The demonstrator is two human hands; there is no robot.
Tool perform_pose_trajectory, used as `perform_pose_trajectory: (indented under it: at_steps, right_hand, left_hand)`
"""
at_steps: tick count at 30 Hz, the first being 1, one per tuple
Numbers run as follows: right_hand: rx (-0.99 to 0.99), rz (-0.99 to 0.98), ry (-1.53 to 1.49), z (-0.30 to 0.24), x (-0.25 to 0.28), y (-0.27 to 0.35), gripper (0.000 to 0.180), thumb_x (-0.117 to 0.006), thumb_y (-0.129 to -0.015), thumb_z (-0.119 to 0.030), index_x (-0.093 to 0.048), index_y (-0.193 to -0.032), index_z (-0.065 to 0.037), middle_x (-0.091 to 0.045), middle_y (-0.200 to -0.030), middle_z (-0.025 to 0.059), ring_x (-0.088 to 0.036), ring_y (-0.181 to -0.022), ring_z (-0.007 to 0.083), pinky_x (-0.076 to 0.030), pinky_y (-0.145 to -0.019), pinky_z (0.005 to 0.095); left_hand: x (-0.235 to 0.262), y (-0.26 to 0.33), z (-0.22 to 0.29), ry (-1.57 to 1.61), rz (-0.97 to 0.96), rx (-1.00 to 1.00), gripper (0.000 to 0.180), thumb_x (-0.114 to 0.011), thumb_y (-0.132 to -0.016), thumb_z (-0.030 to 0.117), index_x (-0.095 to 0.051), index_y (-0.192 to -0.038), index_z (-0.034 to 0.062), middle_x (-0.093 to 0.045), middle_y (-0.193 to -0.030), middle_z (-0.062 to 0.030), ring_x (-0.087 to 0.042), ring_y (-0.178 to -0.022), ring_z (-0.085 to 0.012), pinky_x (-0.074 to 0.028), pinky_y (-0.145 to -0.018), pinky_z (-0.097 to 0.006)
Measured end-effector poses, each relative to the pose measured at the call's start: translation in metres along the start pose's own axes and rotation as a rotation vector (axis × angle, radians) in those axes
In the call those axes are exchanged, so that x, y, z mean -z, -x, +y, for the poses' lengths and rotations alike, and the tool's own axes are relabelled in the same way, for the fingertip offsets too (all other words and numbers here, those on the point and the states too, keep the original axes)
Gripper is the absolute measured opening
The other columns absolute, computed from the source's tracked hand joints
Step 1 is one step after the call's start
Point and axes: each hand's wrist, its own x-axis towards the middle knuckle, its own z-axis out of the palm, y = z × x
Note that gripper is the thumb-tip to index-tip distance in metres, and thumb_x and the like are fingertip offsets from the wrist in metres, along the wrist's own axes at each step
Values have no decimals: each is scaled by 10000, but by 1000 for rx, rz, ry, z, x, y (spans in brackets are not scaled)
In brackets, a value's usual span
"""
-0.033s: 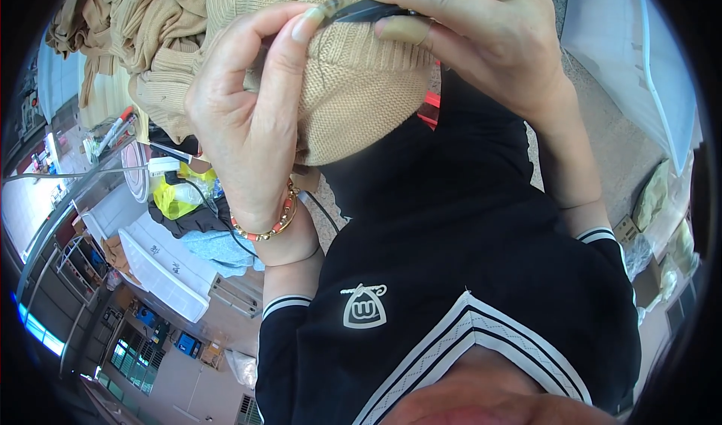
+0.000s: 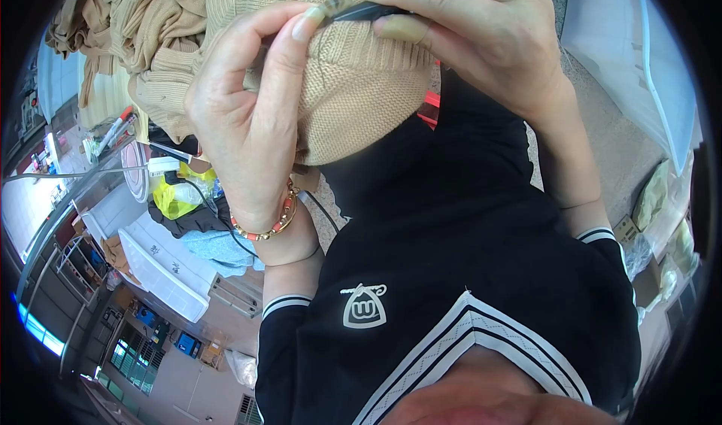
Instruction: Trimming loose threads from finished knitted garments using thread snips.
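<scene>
A beige knitted garment with a ribbed band is bunched up in front of my chest. My left hand pinches the band's upper edge between thumb and forefinger; a dark thread trails down the knit beside the thumb. In my right hand, closed between thumb and fingers, is a small black pointed tool resembling thread snips. Its tip lies against the ribbing, close to the left fingertips. The rest of the tool is hidden by my right fingers.
More beige knitwear is heaped at the upper left. Below it are a yellow plastic bag, a light blue cloth and a white plastic bin. A translucent bin stands at the right. A white cable crosses the left side.
My right thumb has shifted very slightly along the black tool. My left hand and the knit have stayed in place.
</scene>
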Motion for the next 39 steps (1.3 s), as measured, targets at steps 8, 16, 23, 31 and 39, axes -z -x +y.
perform_pose_trajectory:
  at_steps: [8,16,23,31,39]
  right_hand:
    - [-33,-7,-18,-3,-1,-1,231,-773,-786,-159,-749,-1003,-82,-543,-733,27,-573,-674,208,-447,-599,321]
    - [-25,-30,-20,-2,1,0,233,-772,-793,-170,-733,-999,-68,-550,-745,29,-577,-686,208,-455,-607,319]
    - [-43,-77,-19,-3,3,-1,249,-759,-798,-175,-731,-1035,-101,-529,-756,25,-585,-726,213,-468,-627,319]
    - [-50,-89,1,-4,4,-1,287,-752,-790,-171,-722,-1069,-113,-540,-792,18,-587,-772,222,-471,-652,320]
    - [-16,-100,-6,1,0,0,274,-754,-795,-193,-715,-1054,-111,-521,-787,24,-584,-855,246,-448,-793,361]
  left_hand:
    - [1,1,-4,-11,-9,-66,112,-688,-913,51,-710,-1004,-10,-677,-820,-31,-609,-753,-70,-455,-673,-199]
    - [2,12,4,11,40,-128,205,-747,-849,41,-644,-1019,-13,-709,-937,-95,-668,-901,-141,-517,-824,-265]
    - [4,14,9,-300,32,-112,126,-745,-830,7,-725,-952,-15,-737,-963,-99,-677,-936,-151,-495,-896,-276]
    - [-2,9,0,-314,117,-309,94,-765,-798,4,-719,-877,29,-693,-886,-78,-655,-796,-177,-500,-732,-276]
    - [-3,13,8,-370,85,-346,85,-731,-835,-15,-714,-916,8,-675,-914,-84,-626,-879,-188,-492,-812,-294]
